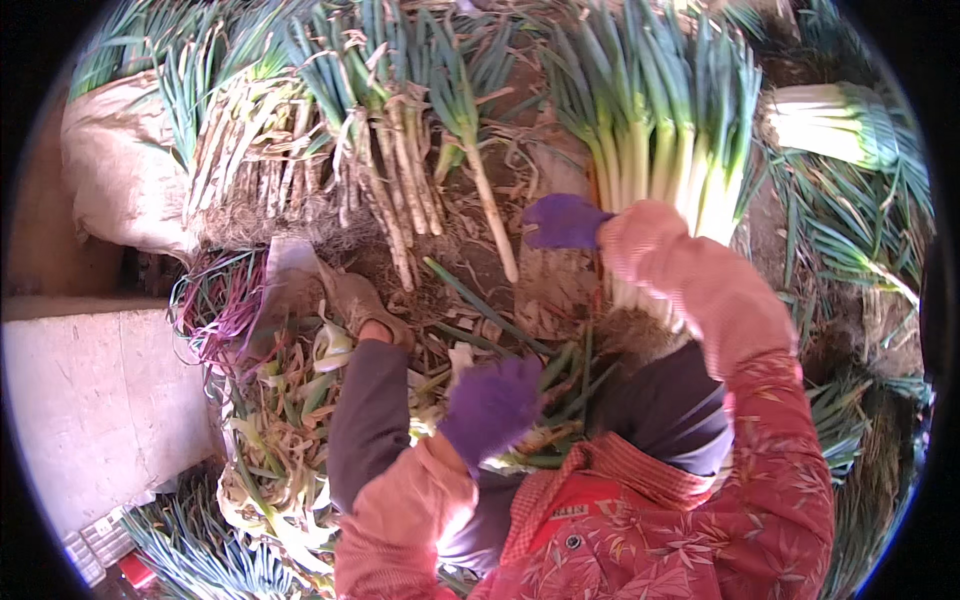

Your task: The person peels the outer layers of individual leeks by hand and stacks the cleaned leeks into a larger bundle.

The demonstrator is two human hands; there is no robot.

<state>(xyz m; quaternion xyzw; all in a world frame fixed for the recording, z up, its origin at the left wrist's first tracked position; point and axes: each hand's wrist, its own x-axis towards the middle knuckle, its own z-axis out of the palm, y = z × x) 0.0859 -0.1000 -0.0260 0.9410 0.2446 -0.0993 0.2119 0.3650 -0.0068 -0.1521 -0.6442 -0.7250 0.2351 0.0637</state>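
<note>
My right hand [564, 221], in a purple glove, is over the floor at the left edge of a pile of cleaned large green onions [664, 165]; its fingers are bent and I cannot tell if it holds anything. My left hand [491, 409], in the same kind of glove, hangs blurred above my lap, with its grip unclear. A single green onion with a soiled stalk [487, 202] lies left of my right hand. Farther left are uncleaned green onions [405, 165] with dry skins and roots.
Peeled skins and leaves [285, 450] heap up beside my left leg. A bundle of purple and green twine [225, 307] lies by a pale box [112, 397]. Tied white-stemmed onions [832, 124] lie at the upper right. A whitish sack [124, 165] is at the upper left.
</note>
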